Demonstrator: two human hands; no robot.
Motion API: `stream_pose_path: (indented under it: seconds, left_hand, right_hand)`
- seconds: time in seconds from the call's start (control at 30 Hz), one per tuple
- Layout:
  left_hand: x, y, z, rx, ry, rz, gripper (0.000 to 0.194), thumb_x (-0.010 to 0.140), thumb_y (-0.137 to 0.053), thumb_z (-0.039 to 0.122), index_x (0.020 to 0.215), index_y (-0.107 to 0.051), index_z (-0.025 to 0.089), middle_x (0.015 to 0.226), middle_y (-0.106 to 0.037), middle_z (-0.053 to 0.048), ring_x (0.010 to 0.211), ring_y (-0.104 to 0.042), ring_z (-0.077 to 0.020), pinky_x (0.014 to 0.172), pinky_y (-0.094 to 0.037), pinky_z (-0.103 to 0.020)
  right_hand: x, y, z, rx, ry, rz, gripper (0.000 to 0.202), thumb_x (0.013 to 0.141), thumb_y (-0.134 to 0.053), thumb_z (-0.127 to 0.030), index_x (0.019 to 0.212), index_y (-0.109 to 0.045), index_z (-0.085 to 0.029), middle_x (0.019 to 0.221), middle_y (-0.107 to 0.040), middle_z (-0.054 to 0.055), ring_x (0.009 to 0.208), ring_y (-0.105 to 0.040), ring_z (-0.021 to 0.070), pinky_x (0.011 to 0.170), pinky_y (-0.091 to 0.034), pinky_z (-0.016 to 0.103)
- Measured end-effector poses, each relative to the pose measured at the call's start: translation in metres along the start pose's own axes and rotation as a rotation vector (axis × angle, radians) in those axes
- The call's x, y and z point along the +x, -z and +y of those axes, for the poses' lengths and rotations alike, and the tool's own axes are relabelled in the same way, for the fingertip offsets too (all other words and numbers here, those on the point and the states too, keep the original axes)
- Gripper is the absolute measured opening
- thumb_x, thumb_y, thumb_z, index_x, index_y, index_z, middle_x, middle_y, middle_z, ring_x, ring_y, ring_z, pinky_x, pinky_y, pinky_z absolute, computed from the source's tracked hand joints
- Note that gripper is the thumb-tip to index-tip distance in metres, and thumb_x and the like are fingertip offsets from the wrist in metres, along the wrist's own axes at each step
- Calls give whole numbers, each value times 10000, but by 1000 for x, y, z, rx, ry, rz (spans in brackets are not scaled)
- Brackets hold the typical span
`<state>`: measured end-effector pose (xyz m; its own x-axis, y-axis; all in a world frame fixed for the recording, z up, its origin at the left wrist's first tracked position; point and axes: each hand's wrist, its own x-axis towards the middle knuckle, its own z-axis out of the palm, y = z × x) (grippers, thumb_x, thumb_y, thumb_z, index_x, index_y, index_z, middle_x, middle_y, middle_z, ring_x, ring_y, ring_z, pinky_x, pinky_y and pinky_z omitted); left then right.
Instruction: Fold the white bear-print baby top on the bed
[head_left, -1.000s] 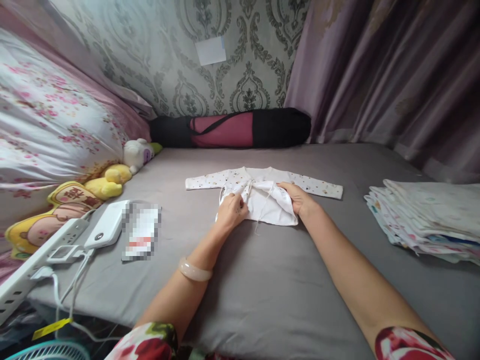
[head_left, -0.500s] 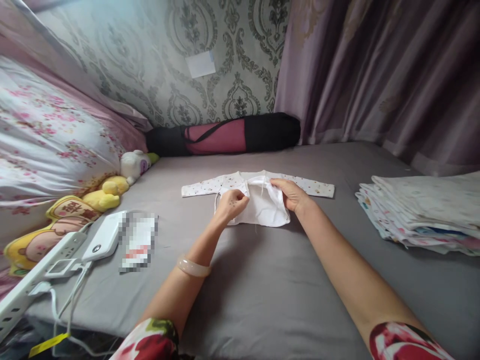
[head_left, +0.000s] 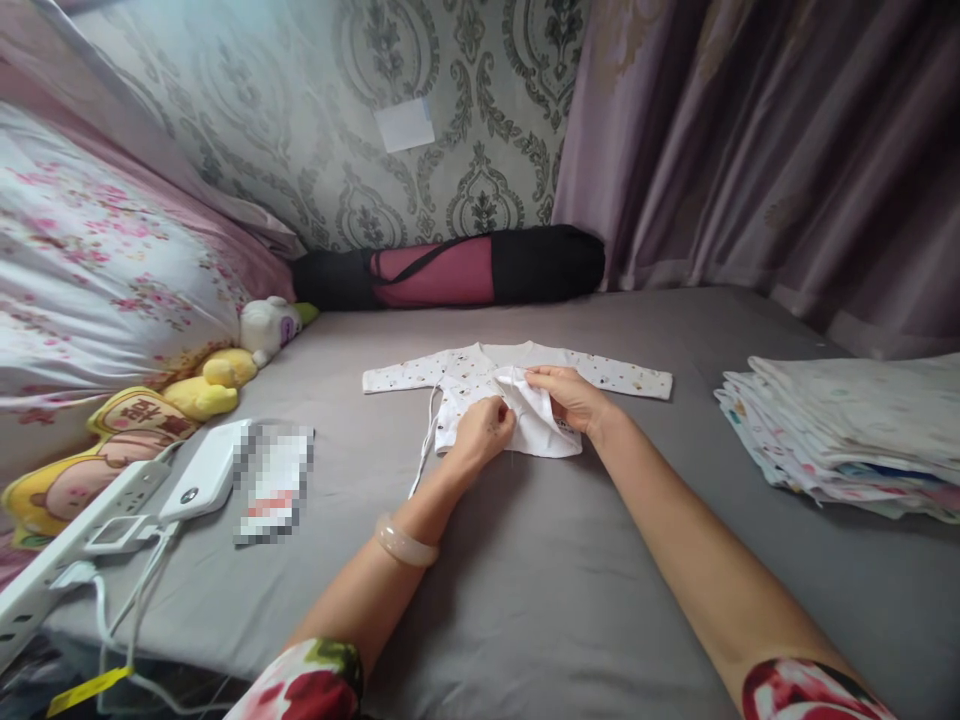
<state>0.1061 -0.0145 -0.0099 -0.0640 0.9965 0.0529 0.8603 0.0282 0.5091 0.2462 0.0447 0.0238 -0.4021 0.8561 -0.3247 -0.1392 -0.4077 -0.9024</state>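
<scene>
I'm drawing the flap (head_left: 531,398) over the shirt (head_left: 463,376) beneath my right hand (head_left: 571,400).
It's pinching the flap, now nearer my left hand (head_left: 484,432), which is curling tight, hold hidden; the front is seemingly closing.

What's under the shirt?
Grey sheet shows around the shirt, which appears to lie on it; anything directly beneath the fabric is covered and cannot be seen.

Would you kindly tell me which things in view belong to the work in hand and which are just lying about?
In the work:
small printed shirt
right hand, holding its turned-up flap
left hand, closed at its front, grip hidden

Lying about, untouched:
stack of folded cloths
power strip
white device
yellow plush toy
black-and-red bag
</scene>
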Motion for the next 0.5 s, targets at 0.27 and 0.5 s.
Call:
stream_pose_path:
  seconds: [0.27, 0.5]
  left_hand:
    - [-31, 1, 13, 382, -205, -82, 264, 932, -403, 238, 1037, -628, 148, 1025, -621, -153, 915, -614, -256, 751, -486, -341]
    - [-49, 31, -25, 156, -365, -15, 226, 922, -427, 214, 1077, -591, 204, 1072, -618, -88, 1010, -587, -213, 857, -486, -317]
  right_hand:
    - [2, 3, 16, -532, 112, -184, 241, 843, -630, -402, 814, -665, -165, 545, -517, -54, 477, -440, 76, 451, -340, 180]
    - [6, -3, 28, -840, 46, -231, 530, 922, -423, -588, 936, -705, -140, 539, -509, -20, 493, -467, 111, 498, -375, 230]
